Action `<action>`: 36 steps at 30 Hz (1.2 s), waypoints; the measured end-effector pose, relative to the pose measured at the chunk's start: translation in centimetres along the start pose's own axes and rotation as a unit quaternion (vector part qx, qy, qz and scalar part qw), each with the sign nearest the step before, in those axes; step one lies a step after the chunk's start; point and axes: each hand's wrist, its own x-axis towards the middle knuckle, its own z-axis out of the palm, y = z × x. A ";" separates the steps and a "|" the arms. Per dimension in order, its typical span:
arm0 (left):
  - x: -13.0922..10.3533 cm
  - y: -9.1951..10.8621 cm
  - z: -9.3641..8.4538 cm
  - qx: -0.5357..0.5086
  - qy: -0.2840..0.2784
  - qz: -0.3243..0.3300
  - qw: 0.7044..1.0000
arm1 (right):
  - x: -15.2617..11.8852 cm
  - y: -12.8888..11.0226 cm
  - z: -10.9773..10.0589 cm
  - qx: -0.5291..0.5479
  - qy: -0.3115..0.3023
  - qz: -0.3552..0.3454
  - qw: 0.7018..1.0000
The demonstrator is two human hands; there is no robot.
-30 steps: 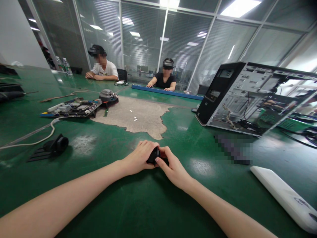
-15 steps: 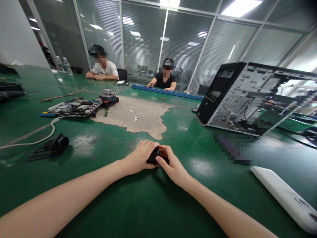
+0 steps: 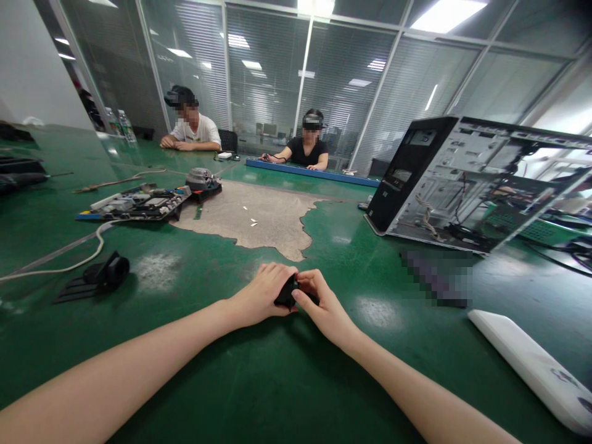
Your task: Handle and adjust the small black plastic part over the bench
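A small black object (image 3: 285,295) sits between my two hands, low over the green table (image 3: 259,382); its kind is mostly hidden by the fingers. My left hand (image 3: 261,293) wraps round it from the left, fingers over the top. From the right, my right hand (image 3: 327,311) pinches its near end between thumb and fingers, and a dark part shows inside that grip. Off to the left lies a black plastic part (image 3: 104,271) with a round opening and flat prongs, touched by neither hand.
An opened computer case (image 3: 407,179) stands at the right, with a white elongated object (image 3: 527,370) nearer me. At the left are a circuit board (image 3: 143,203), a cooling fan (image 3: 202,180) and a pale cable (image 3: 99,237). Two people sit across the table beyond a blue bar (image 3: 314,172).
My right fingers have shifted slightly around the black object; my left hand has barely moved. Across the table, one person's hand has moved left along the blue bar.
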 end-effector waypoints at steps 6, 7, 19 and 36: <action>0.0 0.0 -0.1 -0.001 -0.006 -0.002 1.000 | -0.1 -0.1 -0.2 -0.021 -0.013 0.024 0.999; 0.0 0.0 -0.1 0.000 -0.006 -0.002 1.000 | -0.2 -0.1 -0.3 -0.022 -0.021 0.021 0.999; -0.1 0.0 -0.1 0.000 -0.003 -0.003 1.000 | -0.3 0.0 0.1 0.014 0.003 0.001 1.000; -0.1 0.0 0.0 0.002 -0.005 -0.008 1.000 | -0.3 -0.2 0.3 0.022 0.013 0.030 0.999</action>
